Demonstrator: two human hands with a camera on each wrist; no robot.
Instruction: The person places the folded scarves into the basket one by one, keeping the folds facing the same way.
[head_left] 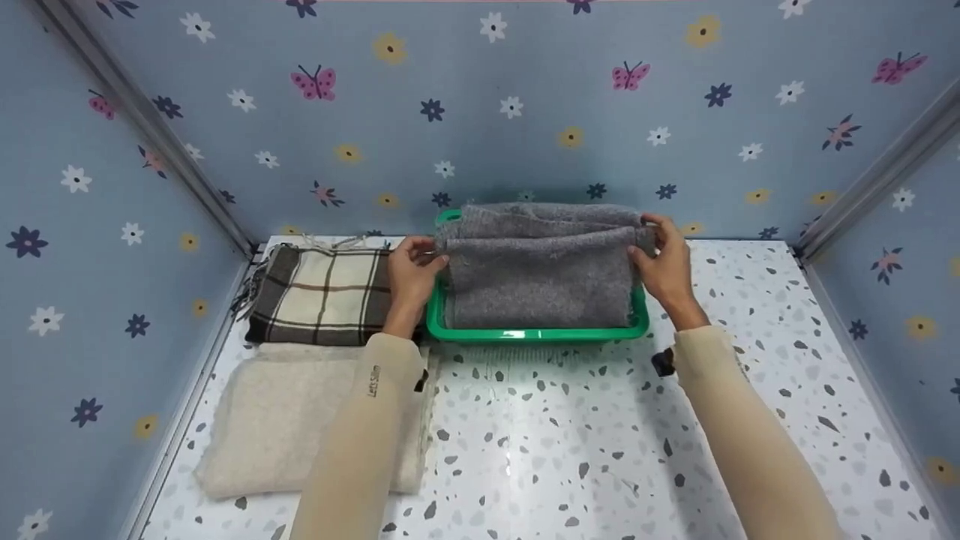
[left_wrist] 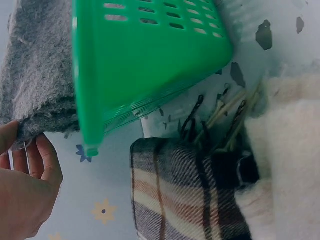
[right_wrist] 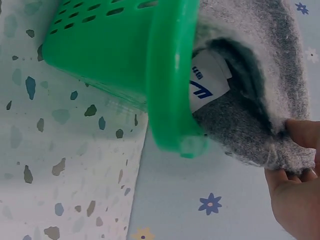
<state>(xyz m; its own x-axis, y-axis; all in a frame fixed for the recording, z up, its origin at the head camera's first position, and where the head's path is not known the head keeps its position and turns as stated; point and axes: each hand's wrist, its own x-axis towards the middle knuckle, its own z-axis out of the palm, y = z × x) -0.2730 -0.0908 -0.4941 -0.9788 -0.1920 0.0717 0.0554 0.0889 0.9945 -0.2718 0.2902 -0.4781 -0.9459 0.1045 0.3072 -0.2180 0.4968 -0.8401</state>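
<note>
A folded grey woollen cloth (head_left: 540, 281) stands partly inside a green plastic basket (head_left: 536, 334), its folded top rising above the rim. My left hand (head_left: 413, 274) pinches the cloth's left edge between thumb and fingers, just above the basket side. On the opposite side my right hand (head_left: 666, 259) pinches the right edge the same way. The right wrist view shows a white label (right_wrist: 207, 80) with blue print inside the cloth's fold. In the left wrist view, the cloth's edge (left_wrist: 45, 117) hangs past the basket rim, held by the fingers.
Left of the basket lies a folded plaid cloth (head_left: 322, 292) with fringes, in black, cream and brown. In front of it is a folded cream fleecy cloth (head_left: 262, 420), partly under my left forearm. Flower-patterned walls (head_left: 525, 90) enclose the speckled tabletop (head_left: 555, 450) behind and at both sides.
</note>
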